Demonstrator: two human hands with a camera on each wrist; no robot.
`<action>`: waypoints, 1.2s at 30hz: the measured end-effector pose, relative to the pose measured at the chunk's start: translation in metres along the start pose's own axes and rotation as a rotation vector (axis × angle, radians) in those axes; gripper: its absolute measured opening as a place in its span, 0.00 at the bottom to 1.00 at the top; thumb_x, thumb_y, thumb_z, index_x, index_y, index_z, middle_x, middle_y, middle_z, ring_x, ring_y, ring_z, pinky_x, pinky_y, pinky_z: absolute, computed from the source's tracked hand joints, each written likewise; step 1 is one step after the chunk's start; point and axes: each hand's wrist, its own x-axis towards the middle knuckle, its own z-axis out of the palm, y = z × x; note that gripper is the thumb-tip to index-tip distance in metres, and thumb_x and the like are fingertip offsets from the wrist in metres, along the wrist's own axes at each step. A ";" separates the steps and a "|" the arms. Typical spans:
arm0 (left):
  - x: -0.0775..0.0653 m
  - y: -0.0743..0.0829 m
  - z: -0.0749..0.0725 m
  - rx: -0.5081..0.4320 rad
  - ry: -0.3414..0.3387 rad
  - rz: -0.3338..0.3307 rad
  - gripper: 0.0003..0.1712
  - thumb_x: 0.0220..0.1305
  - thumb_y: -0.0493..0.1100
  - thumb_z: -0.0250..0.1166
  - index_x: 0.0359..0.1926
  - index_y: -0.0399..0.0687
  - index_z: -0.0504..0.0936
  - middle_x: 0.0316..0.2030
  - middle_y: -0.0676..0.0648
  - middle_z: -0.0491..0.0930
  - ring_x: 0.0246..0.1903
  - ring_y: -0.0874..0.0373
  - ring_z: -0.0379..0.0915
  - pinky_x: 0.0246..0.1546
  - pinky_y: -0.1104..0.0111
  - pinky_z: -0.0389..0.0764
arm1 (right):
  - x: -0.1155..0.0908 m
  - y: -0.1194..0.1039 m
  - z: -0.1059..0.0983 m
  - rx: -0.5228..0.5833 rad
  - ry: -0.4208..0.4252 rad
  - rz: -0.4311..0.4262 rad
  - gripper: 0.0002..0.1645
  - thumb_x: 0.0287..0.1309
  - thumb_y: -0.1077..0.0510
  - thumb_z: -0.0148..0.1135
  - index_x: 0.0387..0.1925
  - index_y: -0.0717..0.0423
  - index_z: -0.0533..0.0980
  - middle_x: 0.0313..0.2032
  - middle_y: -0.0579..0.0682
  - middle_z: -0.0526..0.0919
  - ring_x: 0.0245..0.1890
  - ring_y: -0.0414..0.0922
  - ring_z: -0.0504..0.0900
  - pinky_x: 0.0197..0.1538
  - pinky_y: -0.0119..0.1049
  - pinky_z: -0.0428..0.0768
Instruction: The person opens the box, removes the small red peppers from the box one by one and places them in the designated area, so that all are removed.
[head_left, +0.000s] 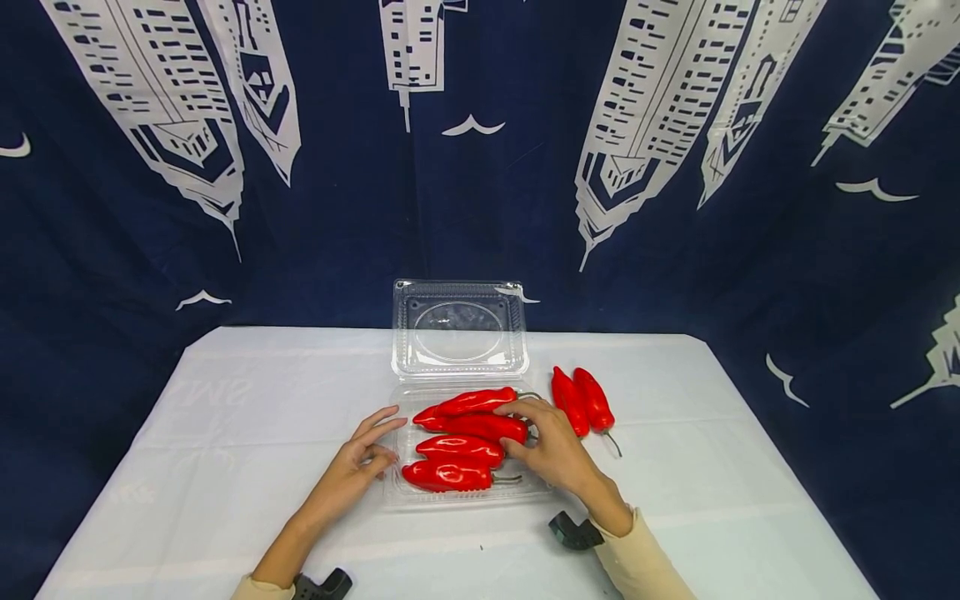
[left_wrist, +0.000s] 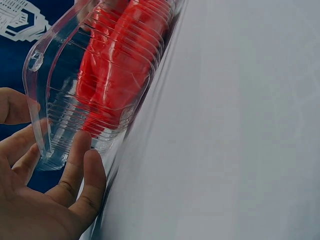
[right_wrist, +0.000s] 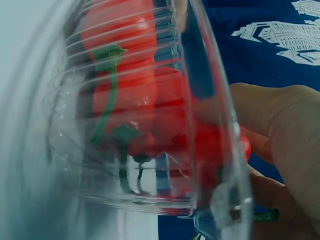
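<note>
While the splayed left hand (head_left: 357, 458) touches one box (head_left: 457, 367), the right (head_left: 555, 448) grips one of six peppers (head_left: 472, 427).

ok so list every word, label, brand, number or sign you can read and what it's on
No text can be read for certain.
Faint marks at the left of the white table: letter-like, too faint to read.
Clear container: no label or print made out.
Red peppers: none seen.
Black wrist devices: none legible.
Dark blue backdrop: printed buildings and birds, no words visible.
</note>
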 end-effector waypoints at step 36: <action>-0.001 -0.001 0.000 -0.006 -0.001 0.030 0.29 0.66 0.28 0.57 0.68 0.44 0.73 0.75 0.48 0.57 0.41 0.51 0.80 0.38 0.69 0.81 | -0.003 -0.002 0.001 0.000 -0.080 -0.006 0.25 0.51 0.60 0.73 0.54 0.48 0.81 0.52 0.43 0.85 0.55 0.44 0.80 0.56 0.47 0.80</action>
